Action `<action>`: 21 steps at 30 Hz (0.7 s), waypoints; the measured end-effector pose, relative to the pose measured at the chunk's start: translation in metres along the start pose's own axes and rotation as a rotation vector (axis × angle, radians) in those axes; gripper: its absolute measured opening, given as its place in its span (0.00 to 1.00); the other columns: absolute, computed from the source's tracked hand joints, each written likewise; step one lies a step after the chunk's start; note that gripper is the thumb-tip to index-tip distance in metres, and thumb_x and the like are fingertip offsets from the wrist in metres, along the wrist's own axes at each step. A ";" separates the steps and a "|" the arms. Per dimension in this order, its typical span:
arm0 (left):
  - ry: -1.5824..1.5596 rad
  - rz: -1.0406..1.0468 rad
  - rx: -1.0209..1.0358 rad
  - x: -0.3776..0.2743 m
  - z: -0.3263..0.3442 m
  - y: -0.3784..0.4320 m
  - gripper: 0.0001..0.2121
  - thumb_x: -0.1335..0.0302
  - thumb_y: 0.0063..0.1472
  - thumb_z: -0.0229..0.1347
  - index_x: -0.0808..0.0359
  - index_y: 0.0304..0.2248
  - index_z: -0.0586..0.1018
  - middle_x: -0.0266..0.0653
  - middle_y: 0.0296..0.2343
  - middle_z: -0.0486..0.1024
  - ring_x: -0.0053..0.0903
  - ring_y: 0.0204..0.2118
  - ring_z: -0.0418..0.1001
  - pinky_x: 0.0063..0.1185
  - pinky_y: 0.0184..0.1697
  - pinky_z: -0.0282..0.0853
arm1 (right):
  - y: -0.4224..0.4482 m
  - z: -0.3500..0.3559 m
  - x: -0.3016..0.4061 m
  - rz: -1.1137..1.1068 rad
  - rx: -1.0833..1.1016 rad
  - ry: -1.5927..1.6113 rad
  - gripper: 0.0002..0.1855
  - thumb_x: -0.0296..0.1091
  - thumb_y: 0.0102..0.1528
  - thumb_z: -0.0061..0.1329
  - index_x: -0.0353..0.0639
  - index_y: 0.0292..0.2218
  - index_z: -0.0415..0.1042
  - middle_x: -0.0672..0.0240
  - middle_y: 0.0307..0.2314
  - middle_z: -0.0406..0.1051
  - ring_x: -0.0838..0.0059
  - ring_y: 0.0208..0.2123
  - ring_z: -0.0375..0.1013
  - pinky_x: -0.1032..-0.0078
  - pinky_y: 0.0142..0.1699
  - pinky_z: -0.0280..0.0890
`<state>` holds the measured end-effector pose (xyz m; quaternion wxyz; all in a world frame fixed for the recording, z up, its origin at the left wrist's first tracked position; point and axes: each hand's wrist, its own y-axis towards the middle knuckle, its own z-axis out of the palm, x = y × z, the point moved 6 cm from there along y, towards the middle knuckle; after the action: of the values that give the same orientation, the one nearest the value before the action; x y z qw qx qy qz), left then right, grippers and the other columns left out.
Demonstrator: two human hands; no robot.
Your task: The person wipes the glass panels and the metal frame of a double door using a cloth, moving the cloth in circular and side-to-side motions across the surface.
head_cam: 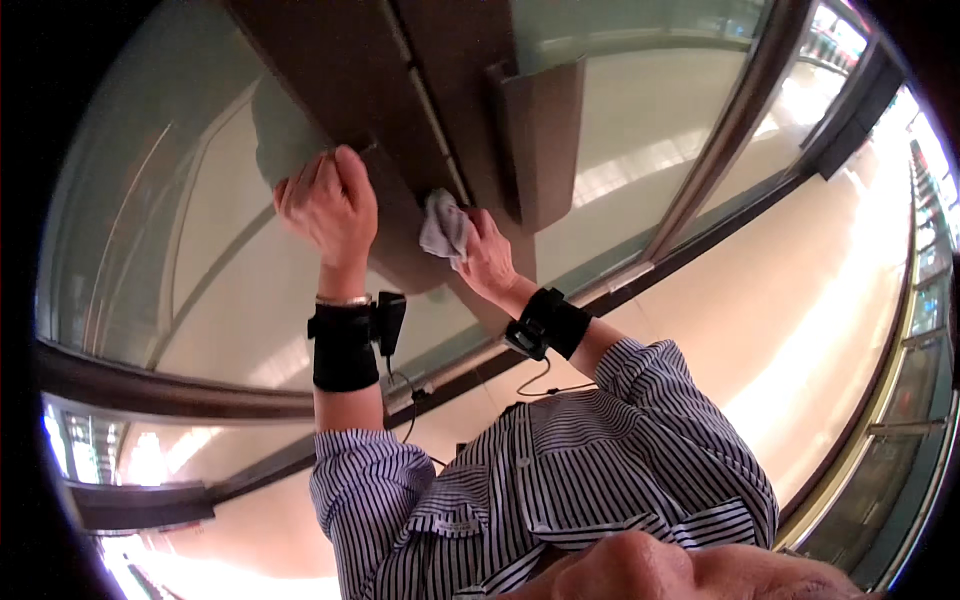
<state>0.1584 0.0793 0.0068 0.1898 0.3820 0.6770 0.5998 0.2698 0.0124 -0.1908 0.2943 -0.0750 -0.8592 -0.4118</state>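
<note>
My left hand [328,204] is curled into a fist in front of a glass door, beside the brown pull plate [405,251] on the left. Nothing shows between its fingers, though their inner side is hidden. My right hand [491,259] holds a crumpled grey cloth [444,225] against the dark brown door frame [427,45], near the seam between two door leaves. A second brown pull plate [551,142] stands out to the right of the seam. Both wrists wear black bands with small devices and cables.
Glass panels [645,120] with reflections flank the frame. A dark strip [517,360] runs along the foot of the doors, with pale glossy floor [720,300] on my side. A curved railing with glass panels [862,480] lies at the far right.
</note>
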 end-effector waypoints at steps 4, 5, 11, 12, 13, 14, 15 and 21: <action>-0.141 -0.057 -0.017 -0.012 -0.007 0.014 0.17 0.70 0.57 0.46 0.61 0.11 0.66 0.33 0.11 0.66 0.28 0.15 0.65 0.24 0.22 0.57 | -0.097 0.070 -0.070 0.328 -0.008 -0.020 0.26 0.29 0.47 0.46 0.41 0.48 0.55 0.52 0.40 0.61 0.50 0.41 0.64 0.61 0.42 0.63; -0.123 -0.053 0.000 -0.009 -0.009 0.012 0.17 0.70 0.57 0.46 0.61 0.11 0.66 0.33 0.11 0.66 0.28 0.15 0.65 0.24 0.22 0.57 | -0.111 0.083 -0.074 0.333 0.007 0.000 0.26 0.29 0.47 0.46 0.41 0.48 0.55 0.52 0.40 0.61 0.50 0.41 0.64 0.61 0.42 0.63; -0.191 -0.039 -0.043 -0.019 -0.003 0.024 0.17 0.71 0.57 0.46 0.61 0.10 0.65 0.30 0.11 0.66 0.27 0.14 0.64 0.24 0.21 0.56 | -0.195 0.182 -0.132 1.252 0.291 1.092 0.15 0.26 0.51 0.40 0.37 0.42 0.65 0.62 0.37 0.69 0.67 0.39 0.70 0.69 0.42 0.65; -0.147 -0.037 -0.007 -0.016 -0.005 0.023 0.17 0.71 0.56 0.46 0.61 0.11 0.65 0.30 0.11 0.66 0.27 0.14 0.64 0.24 0.21 0.56 | -0.185 0.180 -0.128 1.097 0.297 1.115 0.14 0.28 0.53 0.41 0.38 0.42 0.66 0.64 0.36 0.70 0.71 0.38 0.70 0.72 0.42 0.65; -0.117 -0.033 0.027 -0.018 -0.002 0.021 0.17 0.71 0.56 0.46 0.61 0.11 0.65 0.30 0.11 0.66 0.26 0.14 0.64 0.24 0.21 0.56 | -0.175 0.174 -0.129 0.942 0.281 1.138 0.12 0.30 0.54 0.42 0.38 0.41 0.66 0.65 0.36 0.70 0.74 0.38 0.70 0.75 0.42 0.65; -0.126 -0.032 0.032 -0.022 0.000 0.020 0.17 0.71 0.56 0.46 0.61 0.11 0.65 0.30 0.11 0.66 0.26 0.14 0.64 0.24 0.21 0.56 | -0.167 0.165 -0.131 0.798 0.256 1.161 0.11 0.32 0.55 0.43 0.38 0.40 0.67 0.67 0.36 0.70 0.77 0.37 0.70 0.78 0.42 0.66; -0.141 -0.041 0.002 -0.013 -0.005 0.014 0.17 0.71 0.56 0.46 0.61 0.11 0.66 0.30 0.11 0.67 0.26 0.14 0.64 0.23 0.21 0.56 | -0.148 0.143 -0.105 0.602 0.295 1.044 0.12 0.33 0.56 0.43 0.38 0.40 0.67 0.67 0.36 0.70 0.78 0.37 0.70 0.78 0.42 0.66; -0.152 -0.055 -0.038 -0.005 -0.013 0.013 0.16 0.71 0.56 0.47 0.62 0.11 0.68 0.30 0.11 0.68 0.26 0.14 0.65 0.24 0.22 0.57 | -0.100 0.050 -0.101 0.951 0.051 1.671 0.14 0.36 0.55 0.45 0.37 0.40 0.67 0.66 0.35 0.70 0.78 0.36 0.71 0.79 0.42 0.66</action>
<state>0.1562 0.0662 0.0213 0.2643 0.4041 0.6593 0.5763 0.2929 -0.0038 -0.3386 0.9492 -0.0914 -0.2604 -0.1511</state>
